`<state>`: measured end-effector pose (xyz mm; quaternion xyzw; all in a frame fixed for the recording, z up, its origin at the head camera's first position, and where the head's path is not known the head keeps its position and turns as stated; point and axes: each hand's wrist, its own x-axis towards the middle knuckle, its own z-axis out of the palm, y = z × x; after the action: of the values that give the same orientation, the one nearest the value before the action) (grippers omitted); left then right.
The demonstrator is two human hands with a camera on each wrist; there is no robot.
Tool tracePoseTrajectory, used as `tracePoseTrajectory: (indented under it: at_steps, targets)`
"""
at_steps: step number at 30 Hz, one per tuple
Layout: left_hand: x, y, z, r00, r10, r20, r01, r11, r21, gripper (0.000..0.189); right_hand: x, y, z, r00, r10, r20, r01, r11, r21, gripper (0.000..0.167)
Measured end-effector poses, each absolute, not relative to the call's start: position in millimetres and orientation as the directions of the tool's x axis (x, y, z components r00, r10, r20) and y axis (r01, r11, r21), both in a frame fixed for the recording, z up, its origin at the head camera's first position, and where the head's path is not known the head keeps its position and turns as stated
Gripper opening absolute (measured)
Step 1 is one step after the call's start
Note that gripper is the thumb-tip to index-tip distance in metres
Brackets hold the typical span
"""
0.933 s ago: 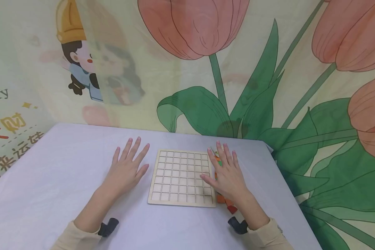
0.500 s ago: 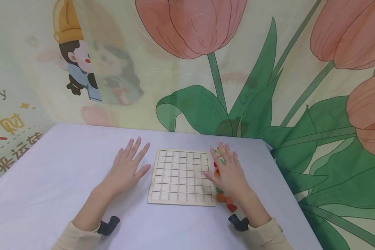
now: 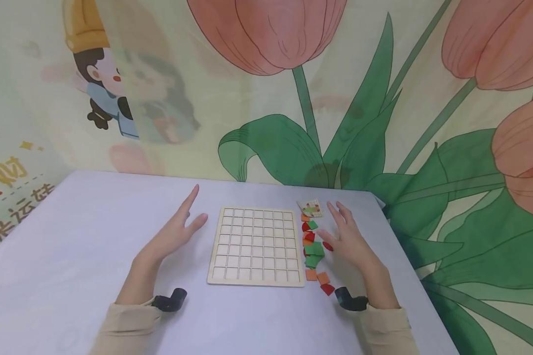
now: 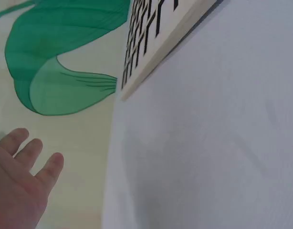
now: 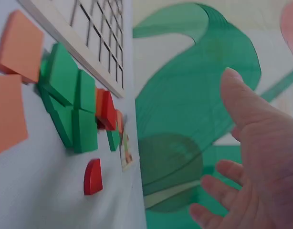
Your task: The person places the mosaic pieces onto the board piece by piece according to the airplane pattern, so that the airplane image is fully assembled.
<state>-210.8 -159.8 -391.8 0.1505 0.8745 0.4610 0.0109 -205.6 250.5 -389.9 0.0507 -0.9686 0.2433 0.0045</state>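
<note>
A pale wooden board (image 3: 255, 250) with a grid of square cells lies flat between the hands. My left hand (image 3: 171, 237) is held up to the left of it, fingers straight, thumb apart, touching nothing. Beyond the board's right edge my right hand (image 3: 350, 242) hovers with its fingers spread and its grasp empty. Loose flat pieces lie between that hand and the board: green ones (image 3: 314, 249), orange squares (image 3: 311, 274) and red rounded-edge ones (image 3: 327, 289). In the right wrist view, a single red piece (image 5: 93, 177) lies apart from the green pile (image 5: 64, 74).
A small printed card (image 3: 312, 208) lies at the far end of the pieces. The white-covered table (image 3: 80, 256) reaches back to a wall cloth (image 3: 266, 143) printed with tulips. Black wrist devices (image 3: 171, 301) sit at both cuffs.
Both hands have turned from palms down to more edge-on. The right hand has moved right, off the pieces, uncovering them and the card. The view has shifted slightly.
</note>
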Motion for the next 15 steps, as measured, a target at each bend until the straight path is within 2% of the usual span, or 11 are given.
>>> tracePoseTrajectory:
  at_steps: [6, 15]
  targets:
    - [-220.7, -161.0, -414.9, -0.951, 0.295, 0.091, 0.206, 0.386, 0.899, 0.082, -216.2, 271.0, -399.9, -0.997, -0.063, -0.049, -0.022, 0.807, -0.59, 0.072]
    - [-226.5, -154.7, -435.4, -0.949, 0.304, 0.088, 0.182, 0.298, 0.937, 0.077, -226.7, 289.2, -423.2, -0.983, -0.026, -0.182, 0.113, 0.694, -0.711, 0.063]
